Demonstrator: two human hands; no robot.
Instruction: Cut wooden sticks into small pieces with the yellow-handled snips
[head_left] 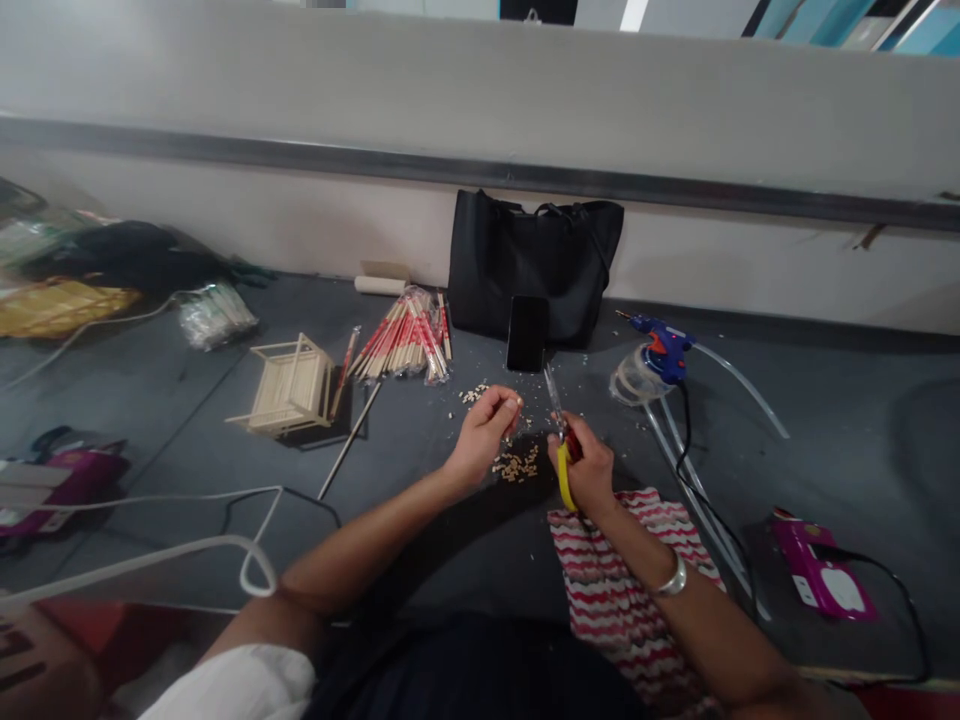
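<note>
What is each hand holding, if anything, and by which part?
Right hand: silvery-bladed scissors with yellow-and-red handles, gripped by the handles. Left hand: apparently pinching a tiny pale piece; by which part cannot be told.

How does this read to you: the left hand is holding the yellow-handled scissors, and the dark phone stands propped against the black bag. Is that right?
Not quite: the head view shows the yellow-handled scissors in the right hand, not the left hand. The dark phone does stand propped against the black bag.
</note>
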